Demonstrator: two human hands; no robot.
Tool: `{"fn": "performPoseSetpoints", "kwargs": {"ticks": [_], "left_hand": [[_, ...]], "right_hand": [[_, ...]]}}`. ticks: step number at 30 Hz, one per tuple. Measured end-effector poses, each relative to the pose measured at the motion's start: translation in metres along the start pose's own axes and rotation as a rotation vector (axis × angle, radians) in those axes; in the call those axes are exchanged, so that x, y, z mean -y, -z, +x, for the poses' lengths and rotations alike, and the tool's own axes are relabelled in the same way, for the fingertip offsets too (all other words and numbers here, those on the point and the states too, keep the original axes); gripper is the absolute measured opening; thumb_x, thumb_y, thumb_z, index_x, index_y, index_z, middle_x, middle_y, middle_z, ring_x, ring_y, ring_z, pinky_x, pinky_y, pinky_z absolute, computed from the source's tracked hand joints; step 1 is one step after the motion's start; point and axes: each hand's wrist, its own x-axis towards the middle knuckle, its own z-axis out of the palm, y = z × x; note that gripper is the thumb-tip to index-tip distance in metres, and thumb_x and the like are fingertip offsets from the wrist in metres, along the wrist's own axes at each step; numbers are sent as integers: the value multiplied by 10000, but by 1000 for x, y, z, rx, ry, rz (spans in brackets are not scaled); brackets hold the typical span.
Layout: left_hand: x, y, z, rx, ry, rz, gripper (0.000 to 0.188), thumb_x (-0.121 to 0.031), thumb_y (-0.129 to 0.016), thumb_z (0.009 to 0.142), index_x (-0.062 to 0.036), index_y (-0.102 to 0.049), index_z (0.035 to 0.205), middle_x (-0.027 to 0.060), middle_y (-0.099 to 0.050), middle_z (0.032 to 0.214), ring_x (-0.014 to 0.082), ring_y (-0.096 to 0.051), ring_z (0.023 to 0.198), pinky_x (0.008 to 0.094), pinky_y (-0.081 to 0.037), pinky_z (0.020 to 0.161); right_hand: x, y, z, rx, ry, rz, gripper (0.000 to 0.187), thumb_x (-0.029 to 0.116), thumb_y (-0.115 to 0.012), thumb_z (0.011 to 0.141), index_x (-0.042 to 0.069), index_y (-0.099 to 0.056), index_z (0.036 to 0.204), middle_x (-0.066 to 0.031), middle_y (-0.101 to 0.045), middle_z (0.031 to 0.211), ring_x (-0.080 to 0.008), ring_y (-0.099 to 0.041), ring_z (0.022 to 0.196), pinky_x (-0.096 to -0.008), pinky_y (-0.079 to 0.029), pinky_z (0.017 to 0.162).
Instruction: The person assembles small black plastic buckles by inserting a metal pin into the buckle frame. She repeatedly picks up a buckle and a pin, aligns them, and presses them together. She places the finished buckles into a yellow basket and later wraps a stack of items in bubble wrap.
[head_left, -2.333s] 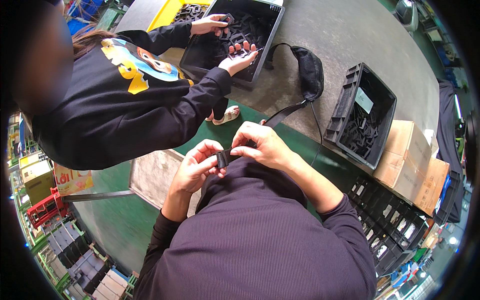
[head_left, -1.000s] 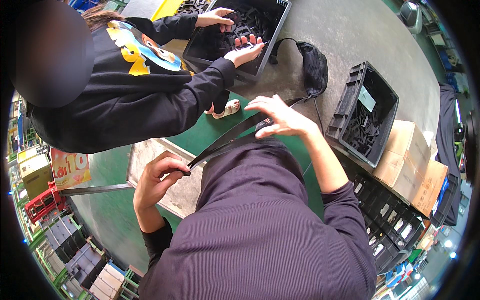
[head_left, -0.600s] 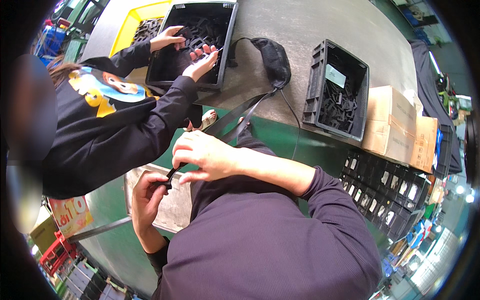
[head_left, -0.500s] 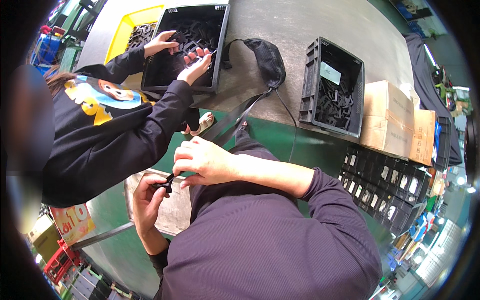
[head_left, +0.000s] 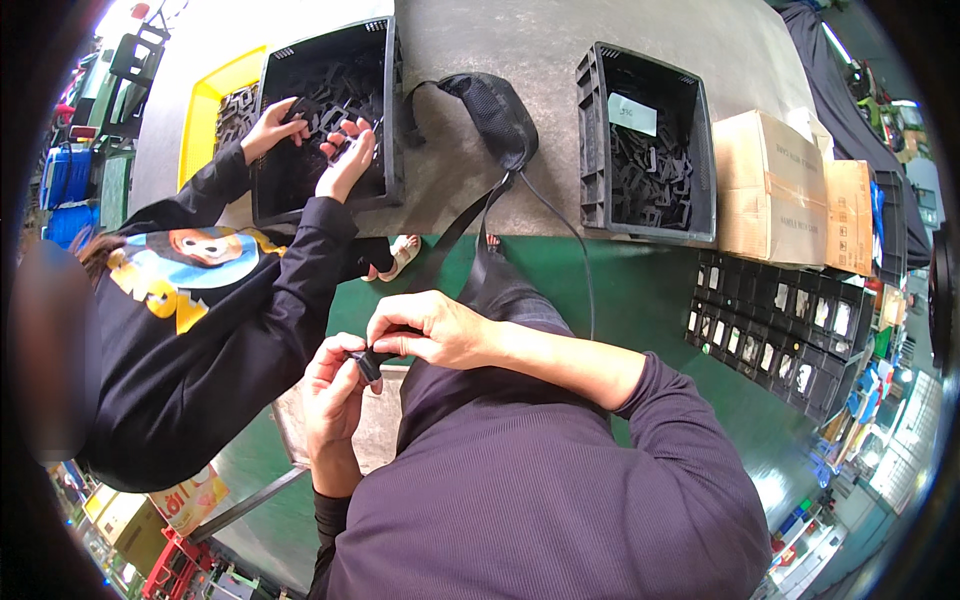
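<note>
In front of my body, my left hand (head_left: 333,388) pinches a small black plastic part (head_left: 367,366) between thumb and fingers. My right hand (head_left: 432,326) is closed at the part's upper end, thumb and forefinger pressed together. What my right fingers grip is mostly hidden by them; only a dark bit shows there. Beyond my hands, a co-worker's two hands reach over a black crate (head_left: 393,120) of similar black parts. One of those hands holds a dark piece.
On the grey table (head_left: 545,40) lies a black mesh bag (head_left: 495,115) with straps hanging over the edge. To its right stand another black crate (head_left: 592,140) of parts and cardboard boxes (head_left: 765,190). A yellow bin (head_left: 203,115) sits far left. The co-worker's dark sleeve (head_left: 290,290) is close on my left.
The view has swung, shifting the table's things leftward and up. My hands have come closer together around the black part, which is turned differently. The co-worker's hands remain over the crate.
</note>
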Motion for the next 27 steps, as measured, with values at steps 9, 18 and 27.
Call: {"fn": "performPoseSetpoints", "kwargs": {"ticks": [9, 18, 27], "left_hand": [[13, -44, 74, -17, 24, -193, 261, -117, -555, 874, 8, -490, 1094, 79, -580, 872, 124, -562, 668, 259, -455, 581], [9, -82, 107, -123, 31, -88, 343, -122, -577, 862, -19, -459, 1167, 88, -558, 1038, 125, -554, 669, 240, -457, 572], [-19, -99, 125, 7, 70, 116, 230, -69, -548, 855, 1, -488, 1066, 123, -541, 991, 166, -595, 706, 264, -530, 630]], "right_hand": [[2, 91, 14, 46, -51, 164, 120, 21, -635, 797, -6, -591, 905, -22, -589, 814, -80, -558, 783, -220, -450, 719], [6, 128, 20, -35, -196, 529, 199, 6, -660, 776, 34, -533, 927, -3, -565, 834, -62, -539, 811, -215, -451, 764], [14, 149, 21, -35, -265, 557, 203, 48, -632, 808, 29, -556, 995, -17, -587, 895, -72, -551, 825, -224, -446, 790]]}}
